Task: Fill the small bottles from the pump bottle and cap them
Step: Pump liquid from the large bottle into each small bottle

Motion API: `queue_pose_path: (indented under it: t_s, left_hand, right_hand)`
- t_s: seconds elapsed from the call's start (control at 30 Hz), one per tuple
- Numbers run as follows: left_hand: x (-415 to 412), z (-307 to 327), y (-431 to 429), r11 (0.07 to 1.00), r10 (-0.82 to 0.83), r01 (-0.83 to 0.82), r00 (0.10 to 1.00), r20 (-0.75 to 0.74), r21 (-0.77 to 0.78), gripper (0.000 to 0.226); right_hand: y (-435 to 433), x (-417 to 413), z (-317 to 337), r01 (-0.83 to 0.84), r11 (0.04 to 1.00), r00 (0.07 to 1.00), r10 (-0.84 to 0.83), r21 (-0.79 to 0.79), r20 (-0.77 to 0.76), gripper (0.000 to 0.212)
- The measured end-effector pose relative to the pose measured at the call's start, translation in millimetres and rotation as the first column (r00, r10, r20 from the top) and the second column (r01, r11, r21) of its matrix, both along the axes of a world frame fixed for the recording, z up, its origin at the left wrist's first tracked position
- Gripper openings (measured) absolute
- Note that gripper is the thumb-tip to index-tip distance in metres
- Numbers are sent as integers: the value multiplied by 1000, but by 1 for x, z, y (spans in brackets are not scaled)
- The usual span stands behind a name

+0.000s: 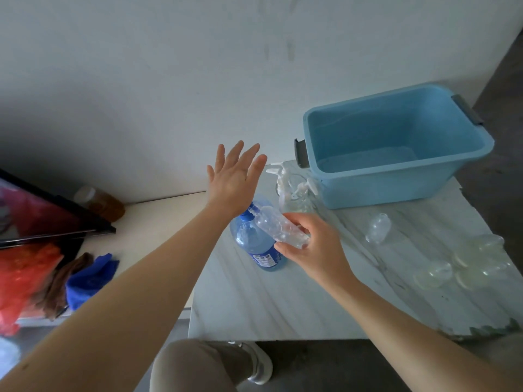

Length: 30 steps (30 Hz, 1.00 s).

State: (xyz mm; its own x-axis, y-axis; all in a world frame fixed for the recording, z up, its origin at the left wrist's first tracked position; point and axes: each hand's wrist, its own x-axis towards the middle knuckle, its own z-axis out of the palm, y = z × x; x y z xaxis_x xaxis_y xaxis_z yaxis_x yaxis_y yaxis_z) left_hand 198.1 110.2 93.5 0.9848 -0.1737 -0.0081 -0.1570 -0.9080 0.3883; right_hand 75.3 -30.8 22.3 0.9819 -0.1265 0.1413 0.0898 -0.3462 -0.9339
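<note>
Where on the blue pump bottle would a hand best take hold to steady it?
Probably its wide body, from the left: the pump bottle stands upright, and the right hand holds a small bottle across its right side.

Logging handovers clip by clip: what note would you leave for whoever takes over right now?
Left hand: open, fingers spread, above the pump bottle, holding nothing.
Right hand: holds a small bottle tilted, mouth at the pump head.
Other small bottles lie on the table, right side; white pump tops stand beside the blue tub.
Done: no capped bottle plainly visible. Left: pump, cap, repeat.
</note>
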Motion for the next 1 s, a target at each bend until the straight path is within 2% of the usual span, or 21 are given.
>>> queue_pose_path:
  t_s: [0.27, 0.4, 0.67, 0.87, 1.0]
  left_hand:
    - [-1, -13, -1, 1000, 30, -30, 999, -21, -2, 57]
    - [-2, -11, 0, 998, 7, -5, 1000, -26, 64, 60]
    - [2, 11, -2, 993, -34, 25, 996, 77, 113, 63]
    - [2, 5, -1, 1000, 18, -19, 1000, 17, 23, 65]
    - [1, -3, -1, 1000, 16, -16, 1000, 11, 19, 65]
  right_hand:
    - [0, -1, -8, -5, 1000, 1000, 5, -5, -12, 42]
    - [0, -1, -5, 0, 1000, 1000, 0, -20, -1, 41]
    - [-3, 1, 5, 11, 999, 998, -9, -38, 64, 44]
    - [-3, 1, 3, 0, 1000, 998, 1, -12, 67, 45]
    - [-2, 1, -3, 14, 1000, 998, -15, 22, 55, 46]
